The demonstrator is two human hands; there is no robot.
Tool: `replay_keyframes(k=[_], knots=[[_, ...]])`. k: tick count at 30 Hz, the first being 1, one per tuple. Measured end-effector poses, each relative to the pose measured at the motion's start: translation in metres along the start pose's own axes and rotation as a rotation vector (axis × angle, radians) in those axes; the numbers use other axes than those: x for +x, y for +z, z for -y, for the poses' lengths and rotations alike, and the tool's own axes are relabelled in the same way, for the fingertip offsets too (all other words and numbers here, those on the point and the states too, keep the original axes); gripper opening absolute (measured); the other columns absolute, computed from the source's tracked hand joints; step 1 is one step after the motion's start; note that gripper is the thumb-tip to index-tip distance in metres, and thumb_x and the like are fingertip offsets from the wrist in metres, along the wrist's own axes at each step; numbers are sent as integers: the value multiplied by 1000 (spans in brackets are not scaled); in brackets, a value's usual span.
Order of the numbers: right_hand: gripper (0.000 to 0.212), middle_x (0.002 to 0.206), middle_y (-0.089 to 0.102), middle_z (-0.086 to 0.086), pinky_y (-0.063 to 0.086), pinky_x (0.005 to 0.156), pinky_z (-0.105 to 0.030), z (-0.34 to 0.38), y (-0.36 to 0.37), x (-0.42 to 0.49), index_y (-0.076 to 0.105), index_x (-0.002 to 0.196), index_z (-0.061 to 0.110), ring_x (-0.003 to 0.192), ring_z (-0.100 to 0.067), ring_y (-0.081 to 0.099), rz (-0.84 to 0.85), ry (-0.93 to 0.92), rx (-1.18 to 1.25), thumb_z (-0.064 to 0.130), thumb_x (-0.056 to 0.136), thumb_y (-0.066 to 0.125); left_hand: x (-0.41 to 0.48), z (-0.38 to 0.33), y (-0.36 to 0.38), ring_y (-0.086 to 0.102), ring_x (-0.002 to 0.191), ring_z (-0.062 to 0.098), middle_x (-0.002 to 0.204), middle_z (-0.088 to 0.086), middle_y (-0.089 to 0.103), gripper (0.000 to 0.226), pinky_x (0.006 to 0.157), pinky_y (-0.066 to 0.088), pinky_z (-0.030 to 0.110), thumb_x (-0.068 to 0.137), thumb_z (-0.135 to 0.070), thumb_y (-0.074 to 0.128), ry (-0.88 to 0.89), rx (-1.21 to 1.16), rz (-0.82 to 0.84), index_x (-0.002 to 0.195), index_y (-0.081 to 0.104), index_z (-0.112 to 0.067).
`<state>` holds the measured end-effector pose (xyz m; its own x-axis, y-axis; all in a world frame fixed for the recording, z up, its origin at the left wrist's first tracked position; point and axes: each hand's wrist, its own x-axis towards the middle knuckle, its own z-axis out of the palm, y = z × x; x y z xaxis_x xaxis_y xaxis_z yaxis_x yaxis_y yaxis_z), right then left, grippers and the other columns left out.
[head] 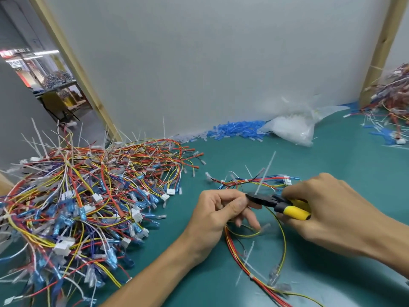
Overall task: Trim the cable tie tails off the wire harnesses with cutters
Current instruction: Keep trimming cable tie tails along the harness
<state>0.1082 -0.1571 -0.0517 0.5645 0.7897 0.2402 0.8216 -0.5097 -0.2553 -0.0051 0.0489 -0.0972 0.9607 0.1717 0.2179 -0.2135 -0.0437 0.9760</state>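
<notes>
Pinching the harness (243,181) in my left hand (217,209), I grip the cutters (294,210) in my right hand (332,204), nose pointing left at the base of the cable tie tail (265,171) rising between them.

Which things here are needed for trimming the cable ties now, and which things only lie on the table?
In use:
- yellow-handled black cutters in the right hand
- multicoloured wire harness held by the left hand
- its long white cable tie tail
- large pile of untrimmed multicoloured harnesses at left

Lying about:
- clear plastic bag at the back
- loose blue plastic sleeves beside it
</notes>
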Motion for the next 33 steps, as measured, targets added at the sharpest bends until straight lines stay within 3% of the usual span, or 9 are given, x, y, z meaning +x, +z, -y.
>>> replay_keyframes(k=[11, 13, 15, 18, 22, 27, 30, 33], knots=[[26, 65, 51, -5, 43, 53, -37, -6, 1, 2, 52, 75, 21, 67, -28, 44, -11, -20, -45, 43, 79, 65, 2, 2, 0, 56, 63, 10, 72, 13, 75, 26, 62, 44, 16, 101, -17, 56, -13, -11, -1, 97, 76, 0], [27, 63, 45, -8, 37, 49, -35, -6, 1, 1, 52, 72, 19, 66, -29, 39, -7, -23, -5, 41, 81, 65, 2, 3, -1, 56, 63, 11, 71, 13, 75, 25, 63, 44, 16, 101, -18, 56, -7, -6, 14, 96, 77, -3], [28, 64, 44, -8, 33, 47, -33, -6, 2, 0, 52, 72, 19, 69, -29, 37, -13, -27, 9, 42, 83, 64, 1, 4, -1, 54, 63, 12, 71, 14, 75, 26, 63, 44, 16, 101, -23, 59, 0, 1, 23, 96, 77, -4], [30, 66, 48, -7, 39, 52, -36, -3, 3, 1, 51, 74, 19, 68, -29, 42, -2, -26, -15, 47, 85, 58, 0, 4, -2, 52, 63, 14, 70, 13, 74, 31, 62, 44, 17, 96, -33, 61, -5, 6, -4, 96, 78, -7], [32, 63, 33, -14, 24, 47, -36, -4, 0, 1, 46, 67, 13, 68, -32, 30, 9, -26, 78, 42, 78, 53, 0, 3, 1, 53, 62, 11, 69, 12, 73, 28, 62, 43, 16, 99, -28, 62, 11, 35, 3, 96, 77, -6], [32, 61, 47, -8, 41, 53, -43, -2, 0, 2, 55, 72, 18, 65, -31, 42, -29, -13, 20, 48, 81, 50, 0, -3, 2, 50, 62, 12, 68, 14, 71, 27, 62, 43, 16, 98, -22, 57, -6, 5, -27, 97, 77, -4], [34, 60, 33, -11, 33, 49, -43, 1, 0, 2, 49, 66, 15, 64, -29, 27, -25, -23, 152, 47, 77, 45, 0, -5, 4, 51, 62, 13, 68, 12, 71, 26, 62, 43, 17, 99, -21, 57, 15, 20, -28, 98, 78, -6], [38, 60, 34, -11, 33, 49, -42, 0, -1, 3, 48, 65, 17, 62, -29, 28, -10, -9, 193, 53, 72, 37, -1, -7, 5, 51, 61, 14, 67, 11, 71, 23, 62, 42, 17, 99, -20, 57, 31, 36, -50, 97, 80, -14]])
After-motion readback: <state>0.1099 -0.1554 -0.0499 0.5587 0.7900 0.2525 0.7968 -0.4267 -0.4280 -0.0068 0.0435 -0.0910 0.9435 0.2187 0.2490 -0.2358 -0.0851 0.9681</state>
